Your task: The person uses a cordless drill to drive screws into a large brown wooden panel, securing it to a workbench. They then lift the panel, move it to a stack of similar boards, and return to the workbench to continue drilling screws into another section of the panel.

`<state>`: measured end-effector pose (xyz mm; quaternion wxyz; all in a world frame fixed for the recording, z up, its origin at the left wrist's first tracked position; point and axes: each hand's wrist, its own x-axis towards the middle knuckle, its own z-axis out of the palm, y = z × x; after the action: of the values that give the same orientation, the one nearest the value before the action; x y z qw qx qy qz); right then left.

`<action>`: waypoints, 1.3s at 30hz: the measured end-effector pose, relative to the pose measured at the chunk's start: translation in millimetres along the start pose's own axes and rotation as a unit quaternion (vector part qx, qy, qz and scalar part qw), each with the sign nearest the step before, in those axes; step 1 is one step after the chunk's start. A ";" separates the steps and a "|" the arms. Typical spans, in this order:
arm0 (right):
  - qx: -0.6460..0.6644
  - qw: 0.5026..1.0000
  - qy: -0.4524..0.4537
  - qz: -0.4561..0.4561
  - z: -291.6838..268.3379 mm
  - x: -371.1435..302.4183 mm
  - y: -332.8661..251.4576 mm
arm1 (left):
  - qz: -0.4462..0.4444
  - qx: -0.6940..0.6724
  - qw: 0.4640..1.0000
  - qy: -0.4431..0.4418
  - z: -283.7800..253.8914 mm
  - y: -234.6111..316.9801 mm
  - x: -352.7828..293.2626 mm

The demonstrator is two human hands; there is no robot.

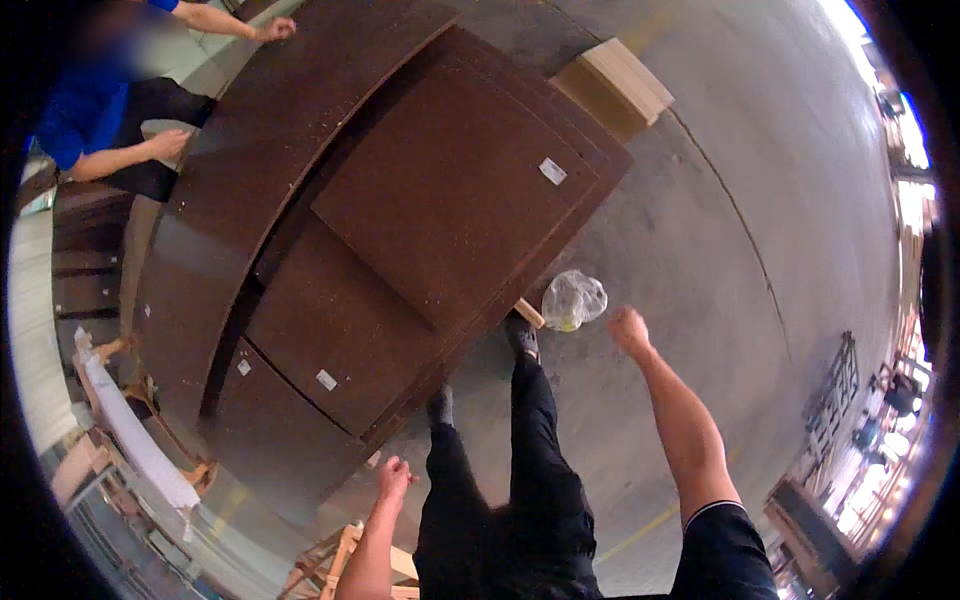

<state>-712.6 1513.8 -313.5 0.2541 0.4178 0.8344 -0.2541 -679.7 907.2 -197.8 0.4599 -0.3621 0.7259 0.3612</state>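
Stacked dark brown panels lie in front of me, flat and overlapping at different angles. Small white labels are stuck on some of them, such as the label near the far right corner. My left hand hangs in the air by the near edge of the stack, its fingers loosely curled and nothing visible in them. Out to the right, my right hand is closed above the floor with no object showing. Nearest to it is a clear plastic bag on the floor beside my foot.
A co-worker in a blue top is beyond the long brown panel at the far left. Light wooden boards stick out past the far end of the stack. A wooden frame stands at lower left, with a white wrapped beam farther left.
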 end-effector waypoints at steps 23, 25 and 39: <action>0.123 0.977 -0.013 -0.173 -25.2 324.5 -153.5 | -0.015 -0.004 0.970 0.241 153.1 258.7 213.2; 0.119 0.969 0.026 -0.216 -25.1 342.5 -125.6 | 0.004 -0.031 0.989 0.145 152.9 268.1 213.0; -0.044 0.995 -0.093 -0.004 -59.1 195.4 -20.5 | 0.016 0.028 0.983 0.183 165.1 197.2 142.1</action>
<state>-844.0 1651.7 -389.6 0.3475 0.3778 0.8190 -0.2562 -826.5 1115.3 -344.3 0.3239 -0.3973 0.8131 0.2757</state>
